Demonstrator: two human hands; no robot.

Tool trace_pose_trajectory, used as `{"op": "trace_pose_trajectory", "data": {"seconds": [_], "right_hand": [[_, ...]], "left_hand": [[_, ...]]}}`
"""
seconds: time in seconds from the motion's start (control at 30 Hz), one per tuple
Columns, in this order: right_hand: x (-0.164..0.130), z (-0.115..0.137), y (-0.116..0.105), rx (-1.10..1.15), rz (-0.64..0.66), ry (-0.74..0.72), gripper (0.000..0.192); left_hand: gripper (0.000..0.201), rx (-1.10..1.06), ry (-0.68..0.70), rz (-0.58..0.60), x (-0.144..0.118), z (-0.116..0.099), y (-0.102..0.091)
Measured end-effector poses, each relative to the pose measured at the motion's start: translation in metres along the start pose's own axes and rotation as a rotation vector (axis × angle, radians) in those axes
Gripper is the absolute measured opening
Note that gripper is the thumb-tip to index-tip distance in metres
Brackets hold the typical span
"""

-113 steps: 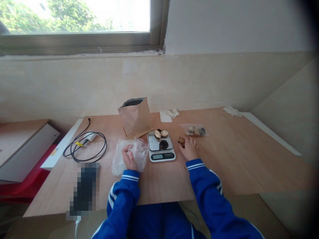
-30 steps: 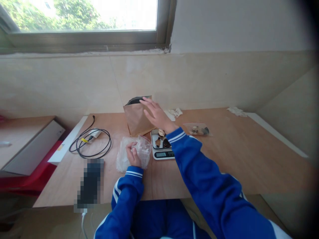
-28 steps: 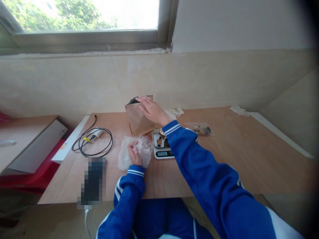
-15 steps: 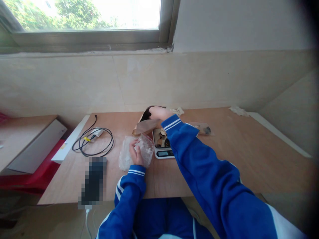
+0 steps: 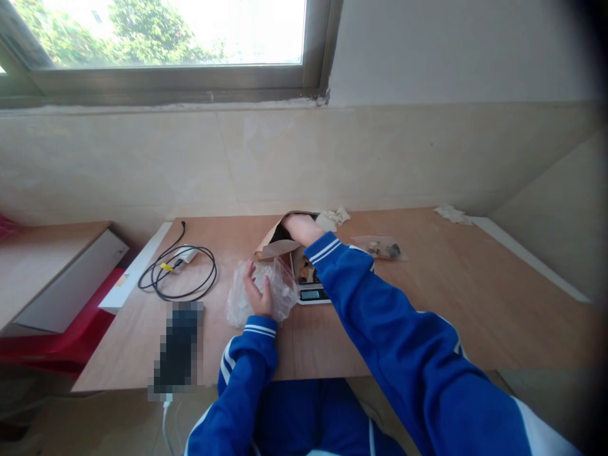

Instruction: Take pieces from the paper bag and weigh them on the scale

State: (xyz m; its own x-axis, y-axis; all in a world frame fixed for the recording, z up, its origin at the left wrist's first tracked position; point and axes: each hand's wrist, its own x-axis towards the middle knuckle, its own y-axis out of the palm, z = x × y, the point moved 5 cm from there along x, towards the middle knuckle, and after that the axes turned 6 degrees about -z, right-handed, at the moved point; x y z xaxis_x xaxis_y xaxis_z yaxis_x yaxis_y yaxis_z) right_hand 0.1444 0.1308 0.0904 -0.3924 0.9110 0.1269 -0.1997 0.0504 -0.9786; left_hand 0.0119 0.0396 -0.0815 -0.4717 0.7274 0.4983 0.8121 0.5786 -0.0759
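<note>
My right hand [image 5: 303, 228] reaches into the mouth of a brown paper bag [image 5: 273, 248], and its fingers are hidden inside. The bag lies on its side with a dark interior. My left hand [image 5: 259, 291] rests over a heap of clear plastic bags [image 5: 237, 301], thumb and fingers apart. Beside it stands a white digital scale [image 5: 314, 296], partly covered by my right sleeve. Small brown, dried-looking pieces [image 5: 304, 272] lie on its tray; I cannot make out their kind.
A clear bag with small dark and tan pieces [image 5: 380, 247] lies right of the scale. Crumpled whitish tissue [image 5: 335, 218] is behind it, more [image 5: 453, 214] at the back right. On the left are a coiled black cable [image 5: 178, 296] and a pixelated dark device [image 5: 178, 348].
My right hand has moved slightly left and down, and the paper bag's mouth has shifted with it. The fingers of my left hand have spread and lifted a little on the plastic bags.
</note>
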Motion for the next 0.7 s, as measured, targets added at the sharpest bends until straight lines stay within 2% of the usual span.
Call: {"op": "trace_pose_trajectory", "data": {"seconds": [0.13, 0.23, 0.33, 0.43, 0.5, 0.53, 0.63, 0.7], "right_hand": [[-0.005, 0.0, -0.014, -0.045, -0.037, -0.031, 0.029], [-0.008, 0.002, -0.031, 0.041, -0.123, -0.122, 0.03], [-0.021, -0.001, -0.059, 0.206, -0.323, -0.215, 0.029], [-0.042, -0.019, -0.075, 0.347, -0.561, -0.178, 0.029], [-0.056, -0.035, -0.067, 0.438, -0.621, -0.094, 0.029], [-0.062, -0.042, -0.055, 0.478, -0.598, -0.045, 0.029], [-0.077, -0.05, -0.003, 0.473, -0.371, 0.091, 0.026], [-0.087, -0.047, 0.031, 0.331, -0.241, 0.143, 0.022]], "left_hand": [[0.051, -0.019, -0.016, 0.034, 0.0, 0.002, 0.002], [0.049, -0.032, -0.03, 0.035, 0.001, 0.003, 0.001], [0.047, -0.033, -0.035, 0.037, 0.001, 0.005, 0.001], [0.045, -0.041, -0.043, 0.036, 0.0, 0.006, 0.001], [0.044, -0.047, -0.05, 0.035, 0.0, 0.007, 0.001], [0.044, -0.048, -0.054, 0.034, 0.0, 0.007, 0.001], [0.043, -0.049, -0.054, 0.033, 0.001, 0.006, 0.001], [0.042, -0.055, -0.045, 0.029, 0.001, 0.005, 0.001]]}}
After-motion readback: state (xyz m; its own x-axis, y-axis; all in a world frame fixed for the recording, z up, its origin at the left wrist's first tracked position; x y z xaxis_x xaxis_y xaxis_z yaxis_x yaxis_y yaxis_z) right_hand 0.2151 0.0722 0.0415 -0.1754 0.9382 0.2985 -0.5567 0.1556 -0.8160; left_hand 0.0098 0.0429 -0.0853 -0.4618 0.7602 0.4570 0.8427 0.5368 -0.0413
